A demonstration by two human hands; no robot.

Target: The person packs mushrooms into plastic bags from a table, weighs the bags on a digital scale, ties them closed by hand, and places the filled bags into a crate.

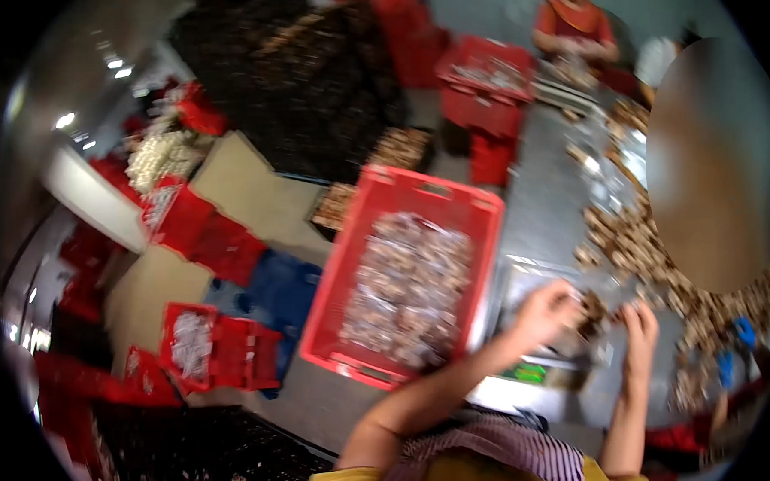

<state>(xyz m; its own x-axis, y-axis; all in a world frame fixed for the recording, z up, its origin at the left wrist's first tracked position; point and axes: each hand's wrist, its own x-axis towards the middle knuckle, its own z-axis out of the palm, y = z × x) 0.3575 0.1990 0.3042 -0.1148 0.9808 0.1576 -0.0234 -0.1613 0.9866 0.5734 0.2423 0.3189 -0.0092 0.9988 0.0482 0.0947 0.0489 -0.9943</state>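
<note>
My left hand reaches over a weighing scale with a lit green display. Its fingers are closed at the edge of a clear plastic bag holding brown pieces that look like mushrooms. On the bag's other side, my right hand has its fingertips pinched together. Blur hides what, if anything, they grip. Loose brown mushroom-like pieces lie heaped on the metal table beyond my right hand. Left of the scale, a large red crate holds many filled clear bags.
Several red crates stand on the floor at left, near a dark stack of crates. Another red crate stands by the far end of the metal table. A co-worker sits there; a blue-gloved hand is at right.
</note>
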